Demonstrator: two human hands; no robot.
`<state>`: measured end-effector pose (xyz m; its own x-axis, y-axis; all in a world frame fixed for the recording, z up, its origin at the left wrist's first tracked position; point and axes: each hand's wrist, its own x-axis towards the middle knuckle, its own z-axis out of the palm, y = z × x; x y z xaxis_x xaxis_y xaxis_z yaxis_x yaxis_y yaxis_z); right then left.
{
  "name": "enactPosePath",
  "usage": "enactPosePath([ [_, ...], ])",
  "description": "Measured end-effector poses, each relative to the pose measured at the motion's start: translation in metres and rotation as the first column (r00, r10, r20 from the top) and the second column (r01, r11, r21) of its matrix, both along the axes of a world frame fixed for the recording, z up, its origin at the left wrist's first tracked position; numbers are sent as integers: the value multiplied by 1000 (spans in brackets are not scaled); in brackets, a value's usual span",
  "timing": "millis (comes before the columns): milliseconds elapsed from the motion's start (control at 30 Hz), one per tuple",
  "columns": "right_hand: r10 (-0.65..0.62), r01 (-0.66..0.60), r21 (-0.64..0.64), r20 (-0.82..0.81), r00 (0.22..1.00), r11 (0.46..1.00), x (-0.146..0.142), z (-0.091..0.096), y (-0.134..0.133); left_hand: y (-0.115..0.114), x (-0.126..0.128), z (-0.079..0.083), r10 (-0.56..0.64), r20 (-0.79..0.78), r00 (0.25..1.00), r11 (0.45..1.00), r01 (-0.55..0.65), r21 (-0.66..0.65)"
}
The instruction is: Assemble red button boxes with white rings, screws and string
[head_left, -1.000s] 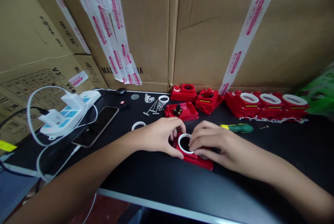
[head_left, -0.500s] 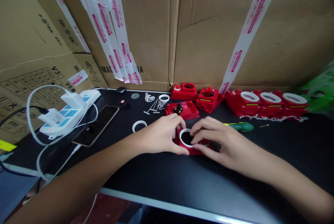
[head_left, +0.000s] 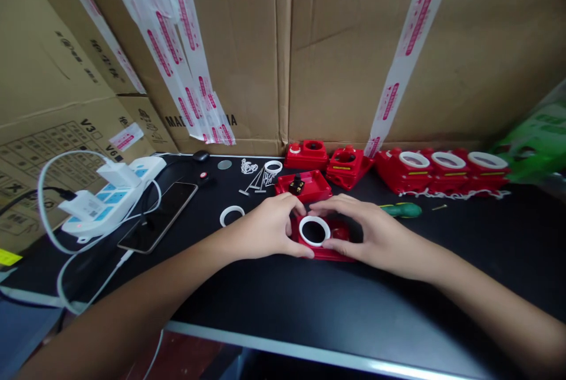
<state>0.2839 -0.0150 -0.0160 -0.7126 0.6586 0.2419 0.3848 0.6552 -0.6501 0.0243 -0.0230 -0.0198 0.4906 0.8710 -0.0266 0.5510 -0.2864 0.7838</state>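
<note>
A red plastic housing [head_left: 336, 232] lies on the black table [head_left: 283, 303] in front of me, with a white ring [head_left: 314, 230] seated around its round opening. My left hand [head_left: 267, 228] curls round the housing's left side, thumb along the near edge. On the right side my right hand [head_left: 369, 233] does the same, its index finger arching over the far edge. Both hands grip the housing.
A loose white ring [head_left: 232, 215] lies left of my hands. Behind are an open red tray [head_left: 303, 186], more red housings [head_left: 446, 170], screws [head_left: 256, 179] and a green screwdriver [head_left: 401, 209]. At left sit a phone [head_left: 158, 216] and a power strip [head_left: 112, 194]. Cardboard boxes [head_left: 354, 43] wall the back.
The housing has turned flat and square to me. My right fingers have lifted off the ring and moved to the housing's right side and far edge.
</note>
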Motion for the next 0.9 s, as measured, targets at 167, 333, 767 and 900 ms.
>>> enactPosePath([
  [167,-67,72,112,-50,997,991,-9,-4,-5,1,0,-2,-6,58,998,1000,6,-5],
  [333,-175,180,125,-52,983,976,-19,-9,-17,-3,4,-1,51,57,997,998,-52,26],
  [767,-96,96,-8,-64,993,995,-10,-4,-8,4,-5,1,-72,-65,995,997,72,4],
  [900,-142,146,48,-76,987,988,-14,-9,-12,2,-4,0,-68,-68,995,996,71,49],
])
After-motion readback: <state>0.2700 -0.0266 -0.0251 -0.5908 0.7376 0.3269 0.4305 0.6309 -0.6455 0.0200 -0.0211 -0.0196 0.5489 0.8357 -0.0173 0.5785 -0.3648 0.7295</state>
